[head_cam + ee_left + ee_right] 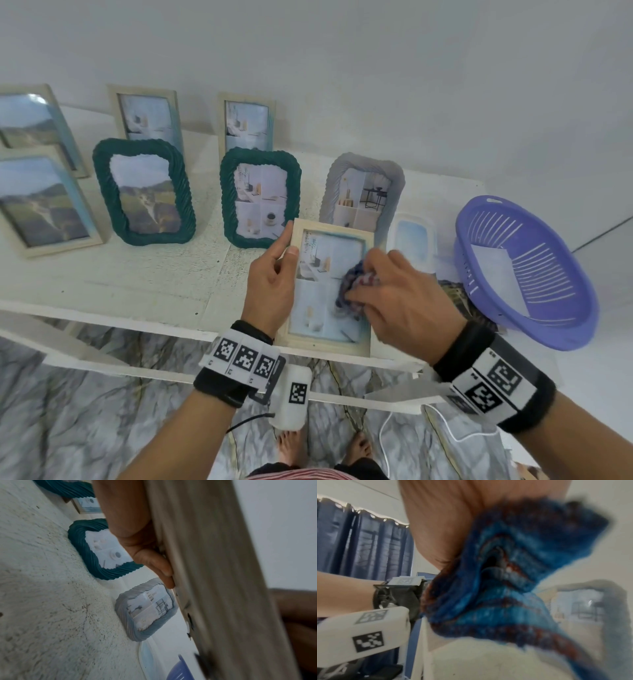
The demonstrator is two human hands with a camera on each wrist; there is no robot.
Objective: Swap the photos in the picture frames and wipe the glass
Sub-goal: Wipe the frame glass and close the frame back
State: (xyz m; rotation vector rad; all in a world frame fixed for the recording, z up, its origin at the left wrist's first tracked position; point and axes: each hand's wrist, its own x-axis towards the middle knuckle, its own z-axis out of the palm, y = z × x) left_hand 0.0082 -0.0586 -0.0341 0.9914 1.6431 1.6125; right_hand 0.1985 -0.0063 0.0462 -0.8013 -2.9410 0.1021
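Pressing a bunched blue-and-red cloth against the glass, the right hand has its fingers curled round the wad, low and right of centre in the head view. The left hand is clamped on the left edge of the cream frame: thumb on the front, fingers wrapped behind, as the left wrist view shows along the frame's blurred side. That grip looks meant to steady the frame and tilt its glass up against the push of the wiping. The frame is lifted over the near edge of the counter, not standing on it, and it shows a photo of interior scenes.

Just behind it, at centre right, a grey rope-edged frame stands upright, close enough that a wide stroke might clip it. To its left stands a green frame with interior scenes, and another green frame with a landscape. Further cream frames lean along the wall at upper left. At the right, a purple basket sits tilted with a sheet of paper inside, part of it past the counter's edge. Between basket and held frame lie a pale, rounded clear piece and a loose landscape photo, flat on the counter. By the look of it, that photo still awaits a frame.
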